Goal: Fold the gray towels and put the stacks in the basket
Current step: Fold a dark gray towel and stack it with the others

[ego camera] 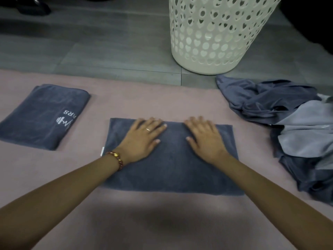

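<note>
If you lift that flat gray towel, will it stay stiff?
Probably not: the folded gray cloth towel is soft like the crumpled gray towel pile, so it would likely droop and unfold. It looks thin, probably light.

One wide-angle camera, worn on the head, looked forward and down along both forearms [72, 186]. The left hand [142, 138] and right hand [205, 139] lay near, at frame centre; the basket [216, 42] stood farther off, upper right, its top cropped.

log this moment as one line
stage: folding | left hand: pressing flat on center towel | right hand: same | folded towel: left | unfolded pile: right | basket: beyond mat
</note>
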